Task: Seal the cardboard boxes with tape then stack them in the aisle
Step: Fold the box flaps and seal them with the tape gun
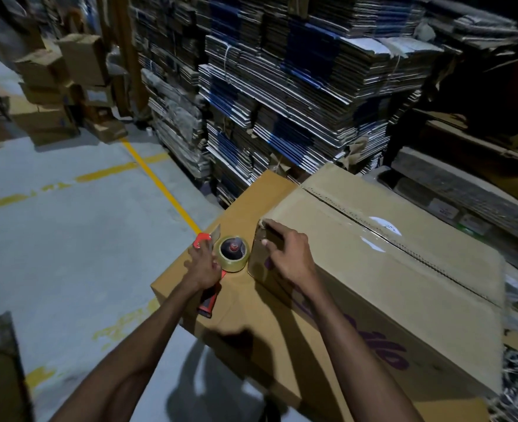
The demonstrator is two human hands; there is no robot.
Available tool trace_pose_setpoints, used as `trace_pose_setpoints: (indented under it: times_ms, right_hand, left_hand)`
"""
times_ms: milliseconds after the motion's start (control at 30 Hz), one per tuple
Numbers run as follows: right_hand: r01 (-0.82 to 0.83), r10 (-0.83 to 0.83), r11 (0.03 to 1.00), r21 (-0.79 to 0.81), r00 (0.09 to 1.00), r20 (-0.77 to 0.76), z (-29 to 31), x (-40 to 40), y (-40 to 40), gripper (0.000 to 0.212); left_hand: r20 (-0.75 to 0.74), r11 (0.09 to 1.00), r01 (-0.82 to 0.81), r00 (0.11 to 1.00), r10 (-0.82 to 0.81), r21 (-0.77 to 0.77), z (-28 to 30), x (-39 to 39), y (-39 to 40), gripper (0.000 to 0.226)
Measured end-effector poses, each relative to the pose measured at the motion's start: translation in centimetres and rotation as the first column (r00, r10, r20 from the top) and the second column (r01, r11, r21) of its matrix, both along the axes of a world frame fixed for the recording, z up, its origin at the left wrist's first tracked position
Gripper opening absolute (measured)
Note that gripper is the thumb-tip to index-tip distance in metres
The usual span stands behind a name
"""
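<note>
Left hand [203, 267] curled round the red tape dispenser [218, 266], steadying it near the box end. Right hand [288, 254] fingers bent, pressing the tape end down over the near-left edge of the upper box [388, 269], probably to fix it. Beneath, lower box [236, 306] serving as surface. Beyond, stacked flat cardboard [297, 95].

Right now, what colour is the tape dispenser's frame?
Red, seen in the head view: the red handheld tape dispenser in the left hand.
</note>
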State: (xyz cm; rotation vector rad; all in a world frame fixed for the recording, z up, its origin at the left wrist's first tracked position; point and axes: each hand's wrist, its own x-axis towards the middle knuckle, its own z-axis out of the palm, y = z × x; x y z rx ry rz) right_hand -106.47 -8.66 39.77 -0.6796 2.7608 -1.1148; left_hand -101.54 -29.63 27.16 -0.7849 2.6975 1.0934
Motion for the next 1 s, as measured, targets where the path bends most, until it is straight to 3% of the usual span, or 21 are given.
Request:
trace_pose_setpoints:
  times_ms: [67,133,200,333,467,500,600,633,733,833,933,1000]
  right_hand:
    - [0.055,-0.052,0.998,0.033,0.995,-0.087,-0.2,-0.5,-0.2,0.045]
    - [0.121,-0.103,0.989,0.081,0.973,-0.205,-0.3,-1.4,-0.6,0.034]
    - [0.14,-0.099,0.983,0.117,0.949,-0.3,-0.1,-2.3,-0.8,0.025]
    - [0.052,-0.008,0.992,0.117,0.937,-0.349,0.5,-4.1,-0.4,0.02]
    - [-0.111,0.1,0.993,-0.046,0.977,-0.186,0.1,-6.6,0.6,0.009]
    - [-0.149,0.135,0.984,-0.096,0.981,-0.138,0.0,-7.3,0.9,0.008]
    - [-0.278,0.261,0.953,-0.12,0.956,-0.135,-0.4,-9.3,1.6,0.018]
    - [-0.32,0.306,0.945,-0.064,0.937,-0.169,-0.6,-10.1,1.8,0.023]
    - [-0.411,0.454,0.888,0.205,0.854,-0.255,-1.5,-12.2,1.9,0.031]
    - [-0.391,0.504,0.846,0.361,0.807,-0.307,-1.5,-13.7,1.0,0.033]
    - [-0.285,0.468,0.831,0.477,0.822,-0.324,-1.0,-14.9,-0.1,0.037]
    - [-0.333,0.487,0.822,0.462,0.831,-0.269,-1.4,-15.2,-0.8,0.035]
  left_hand:
    - [-0.27,0.974,-0.092,0.952,0.147,0.207,3.1,-1.1,1.6,0.049]
    - [-0.334,0.853,-0.076,0.899,0.282,0.517,5.9,-2.6,2.9,0.025]
    - [-0.322,0.717,-0.029,0.88,0.348,0.696,7.0,-4.1,4.2,0.01]
    - [-0.241,0.558,-0.11,0.822,0.516,0.822,8.1,-5.4,6.8,0.01]
    - [-0.057,0.295,-0.175,0.769,0.636,0.939,8.6,-6.3,7.1,0.026]
    - [-0.049,0.287,-0.17,0.78,0.623,0.943,8.5,-6.6,6.9,0.03]
    - [-0.115,0.491,-0.186,0.847,0.519,0.851,8.6,-7.4,6.9,0.026]
    - [-0.133,0.54,-0.187,0.856,0.499,0.82,8.6,-7.6,7.0,0.021]
    - [-0.109,0.545,-0.196,0.872,0.478,0.815,8.0,-8.4,6.4,0.018]
    - [-0.113,0.7,-0.271,0.886,0.449,0.66,6.8,-8.9,6.2,0.019]
    - [-0.284,0.759,-0.302,0.797,0.533,0.576,7.0,-8.3,7.4,0.013]
    - [-0.462,0.855,-0.226,0.762,0.453,0.466,8.1,-8.0,8.5,0.012]
